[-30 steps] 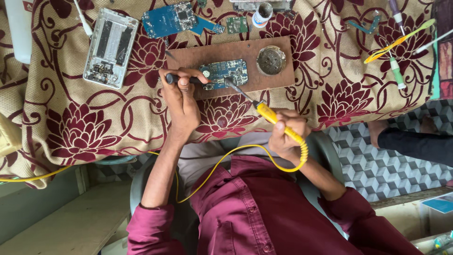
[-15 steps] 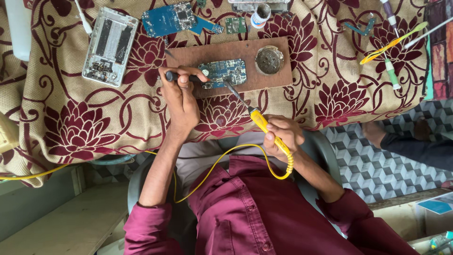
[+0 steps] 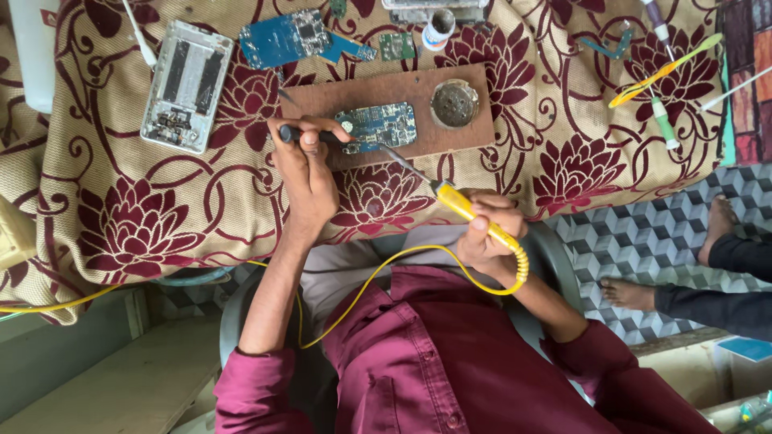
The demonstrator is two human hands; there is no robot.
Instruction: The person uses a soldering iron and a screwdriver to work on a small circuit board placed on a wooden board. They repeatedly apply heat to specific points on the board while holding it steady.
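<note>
You sit at a table (image 3: 96, 233) draped in a beige cloth patterned with dark red flowers, seen from above with your maroon shirt at the bottom of the view. At the far left on the cloth lies an opened silver phone frame (image 3: 186, 87), and just right of it a blue circuit board (image 3: 284, 38) with a smaller green board (image 3: 396, 46) beyond it. Your left hand (image 3: 304, 173) reaches up from your lap onto the near edge of a brown wooden board (image 3: 322, 96); its fingers are closed around a thin dark-handled tool (image 3: 299, 135) that lies sideways, its tip pointing right toward a small blue circuit board (image 3: 376, 127) resting in the middle of the wooden board. To the right of that small board, still on the wood, sits a round metal dish (image 3: 454, 104), and above it on the cloth stands a small white pot (image 3: 438, 30). Your right hand (image 3: 490, 237) is held low, just off the near edge of the table, gripping the yellow handle of a soldering iron (image 3: 474, 215); its metal tip slants up and left and meets the lower right edge of the small blue circuit board. A yellow cord (image 3: 378, 275) runs from the handle's end, loops under your wrist and trails left across your lap. Farther right on the cloth lie yellow tweezers (image 3: 663, 71) and a green and white pen-like tool (image 3: 665, 123). At the right edge, another person's bare feet (image 3: 720, 221) rest on a patterned floor.
</note>
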